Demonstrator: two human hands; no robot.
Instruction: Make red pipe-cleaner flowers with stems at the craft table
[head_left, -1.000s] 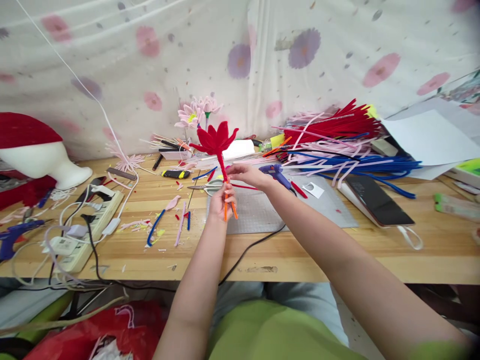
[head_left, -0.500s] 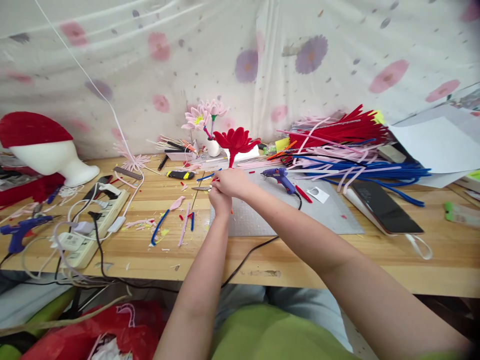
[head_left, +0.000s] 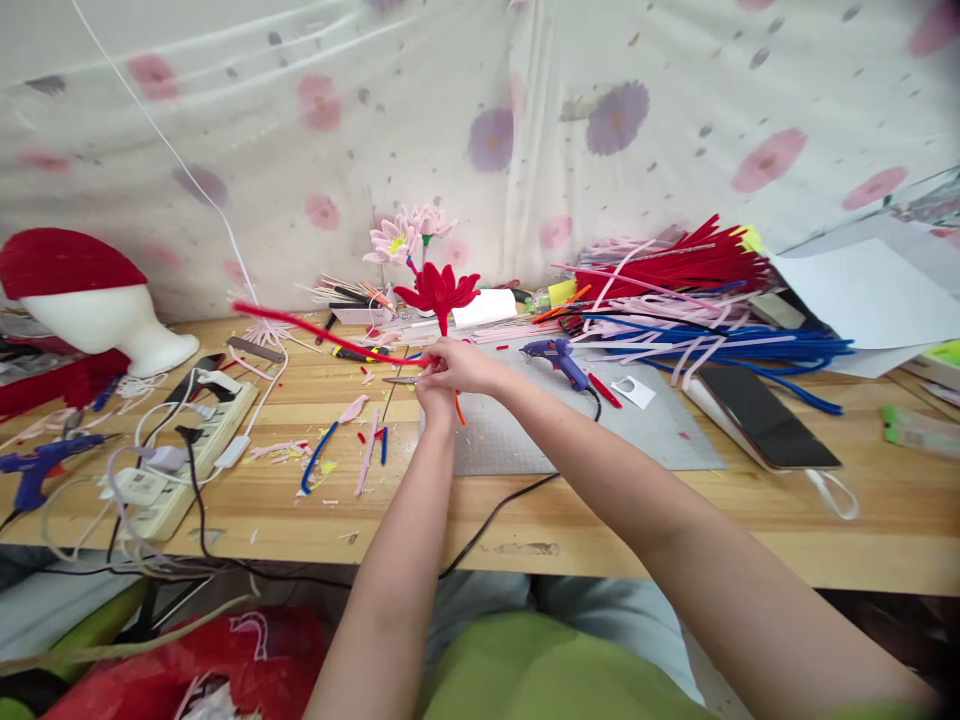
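A red pipe-cleaner flower [head_left: 441, 290] stands upright above my hands, its short red stem running down into my fingers. My left hand [head_left: 436, 396] is closed around the lower stem, and an orange end [head_left: 459, 410] pokes out beneath. Just above and touching it, my right hand [head_left: 466, 366] is closed in a pinch. A long red pipe cleaner [head_left: 315, 331] stretches out leftward from the right fingertips. The fingers hide where it meets the stem. A pointed metal tip [head_left: 400, 380] shows left of my hands; whether it is held or lying there I cannot tell.
A purple glue gun [head_left: 556, 358] lies on the grey cutting mat [head_left: 645, 430]. Bundles of pipe cleaners [head_left: 697, 265] and a phone [head_left: 772, 415] are on the right. To the left are a power strip [head_left: 202, 460], another glue gun [head_left: 45, 465] and a foam head [head_left: 112, 320].
The long red pipe cleaner has come into view, stretching left from my fingers. The red flower has shifted left and slightly down; both hands stay together in nearly the same place.
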